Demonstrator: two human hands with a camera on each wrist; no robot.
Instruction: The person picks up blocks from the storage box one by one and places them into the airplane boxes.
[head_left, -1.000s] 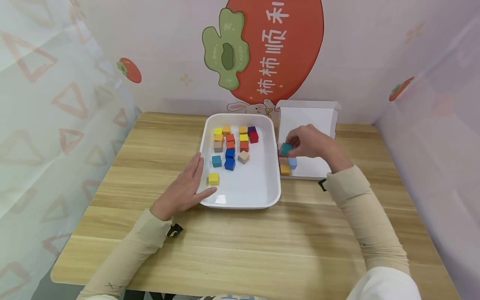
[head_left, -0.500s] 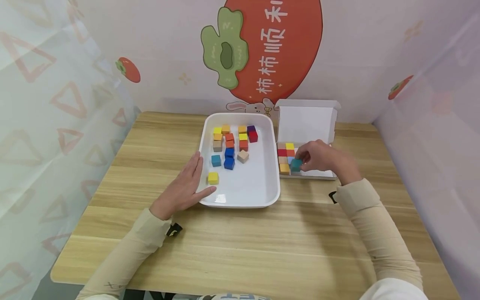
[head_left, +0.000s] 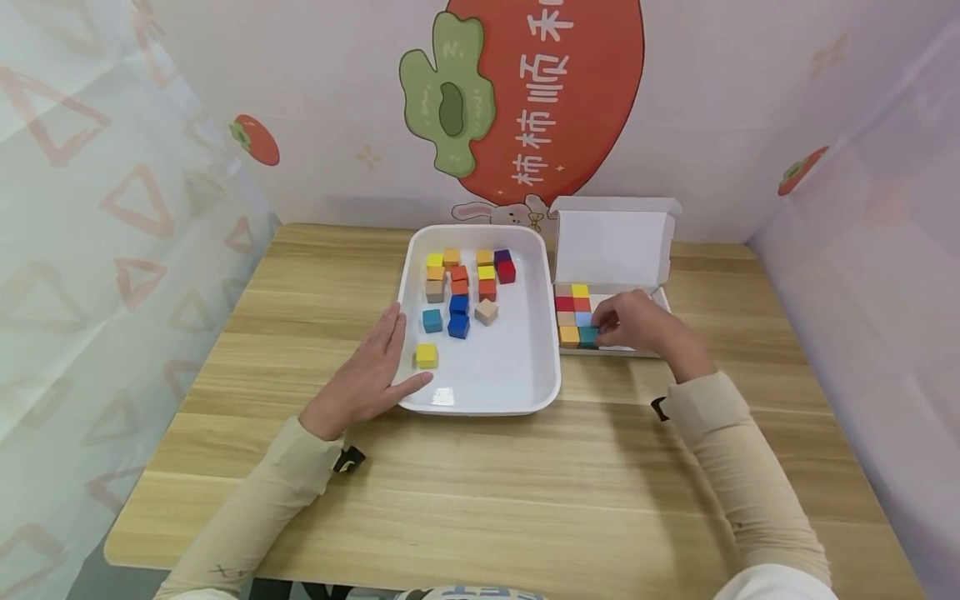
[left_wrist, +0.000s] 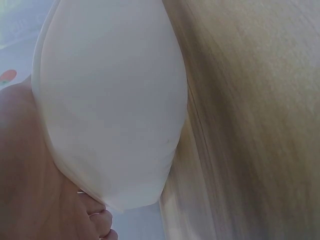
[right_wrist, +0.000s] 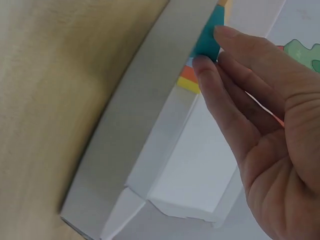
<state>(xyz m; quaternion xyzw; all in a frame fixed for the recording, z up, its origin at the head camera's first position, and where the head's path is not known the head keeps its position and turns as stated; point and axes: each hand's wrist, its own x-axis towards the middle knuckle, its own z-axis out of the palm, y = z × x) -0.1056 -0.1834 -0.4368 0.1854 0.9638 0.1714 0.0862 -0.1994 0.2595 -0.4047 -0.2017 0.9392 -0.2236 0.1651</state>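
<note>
My right hand (head_left: 637, 321) is over the low front part of a white box (head_left: 611, 246) with its lid raised. Its thumb and a fingertip pinch a teal block (head_left: 588, 337), which sits at the end of two rows of coloured blocks, beside an orange block (head_left: 569, 336). In the right wrist view the same teal block (right_wrist: 210, 37) lies just behind the box's front wall (right_wrist: 135, 110). My left hand (head_left: 363, 375) rests along the left rim of a white tray (head_left: 495, 379), fingers straight and thumb reaching over the near left corner.
Several coloured cubes stand in the tray, among them a yellow block (head_left: 427, 356), a dark blue block (head_left: 458, 326) and a beige block (head_left: 486, 312). Tray and box stand side by side on a wooden table (head_left: 480, 500), with a printed backdrop (head_left: 337, 108) behind.
My right hand has carried the teal block from above the box's left side, rightward and down, into the spot beside the orange block. The left hand has stayed at the tray.
</note>
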